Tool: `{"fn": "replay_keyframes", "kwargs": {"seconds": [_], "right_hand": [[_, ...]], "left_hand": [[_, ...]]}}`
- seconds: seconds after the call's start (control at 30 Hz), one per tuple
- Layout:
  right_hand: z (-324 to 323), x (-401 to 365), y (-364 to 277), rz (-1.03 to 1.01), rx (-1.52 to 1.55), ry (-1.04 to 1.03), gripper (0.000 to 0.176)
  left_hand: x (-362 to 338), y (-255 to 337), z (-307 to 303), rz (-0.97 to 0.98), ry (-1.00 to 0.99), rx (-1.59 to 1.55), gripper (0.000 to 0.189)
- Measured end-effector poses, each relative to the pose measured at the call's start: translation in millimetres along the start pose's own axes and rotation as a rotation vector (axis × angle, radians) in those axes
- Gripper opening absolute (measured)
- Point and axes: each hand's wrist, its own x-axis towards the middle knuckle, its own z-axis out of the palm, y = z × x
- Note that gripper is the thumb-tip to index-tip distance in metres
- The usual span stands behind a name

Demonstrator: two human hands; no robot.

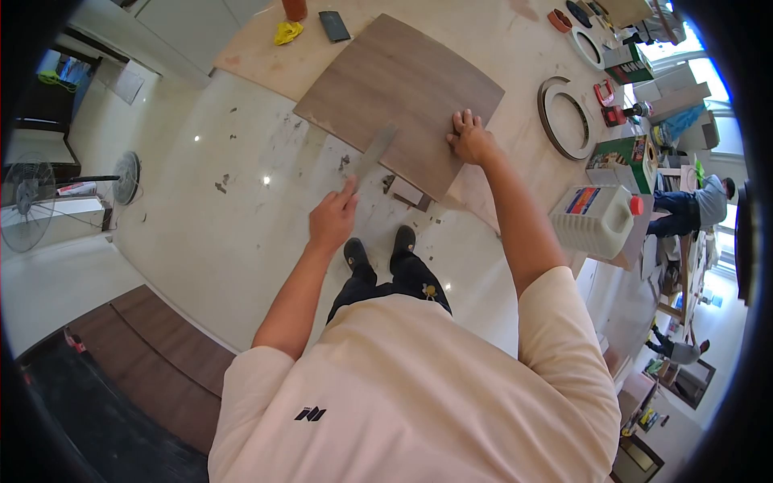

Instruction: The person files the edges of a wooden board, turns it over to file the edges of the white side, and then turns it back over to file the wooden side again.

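Note:
A brown wood-grain board (403,92) lies on the pale worktable, its near edge reaching out past the table's side. In my left hand (332,216) is a flat grey file (377,149), a little blurred, with the index finger stretched along it. The file crosses the board's near edge at a slant; whether it touches cannot be made out. My right hand (473,140) rests on the board near its right corner, fingers spread and pressing on the surface, with nothing held.
On the worktable (519,133) are a yellow crumpled cloth (287,32), a dark flat block (333,26), a coil of edge banding (565,118) and a white jug (592,219). Scraps lie on the floor (241,217). Fans (126,177) stand left; two people are far right.

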Motion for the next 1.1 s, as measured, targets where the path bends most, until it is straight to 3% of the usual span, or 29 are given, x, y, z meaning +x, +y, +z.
{"fn": "replay_keyframes", "kwargs": {"seconds": [0.17, 0.37, 0.47, 0.57, 0.73, 0.83, 0.93, 1.03, 1.1], "right_hand": [[-8.2, -0.2, 0.3, -0.004, -0.010, -0.001, 0.067], [-2.6, 1.8, 0.0, -0.004, -0.010, 0.010, 0.067], [-3.5, 2.2, 5.3, -0.032, -0.018, 0.014, 0.065], [-0.2, 10.1, 13.1, -0.074, -0.022, 0.021, 0.064], [-34.3, 11.7, 19.3, -0.159, -0.073, -0.070, 0.057], [1.9, 42.5, 26.5, -0.332, -0.555, 0.120, 0.052], [-28.2, 21.7, 16.1, -0.323, -0.500, -0.049, 0.050], [-24.6, 28.1, 23.8, -0.221, 0.060, -0.050, 0.052], [-31.8, 19.5, 17.0, -0.163, 0.100, -0.064, 0.053]], "left_hand": [[24.2, 23.6, 9.9, 0.072, -0.002, 0.046, 0.044], [3.0, 6.8, -6.3, -0.023, -0.019, -0.024, 0.042], [15.7, 38.0, 22.8, 0.148, -0.076, 0.067, 0.043], [1.6, 61.6, 26.9, 0.138, -0.163, 0.016, 0.044], [-64.0, 4.9, 10.2, 0.061, -0.030, 0.012, 0.050], [-62.5, 1.5, 13.6, 0.072, -0.012, 0.031, 0.051], [-45.1, 22.4, 36.1, 0.156, -0.033, 0.035, 0.051], [-4.4, 72.7, 55.2, 0.203, -0.077, 0.055, 0.051], [-0.6, 79.3, 53.5, 0.216, -0.096, 0.081, 0.050]]}}
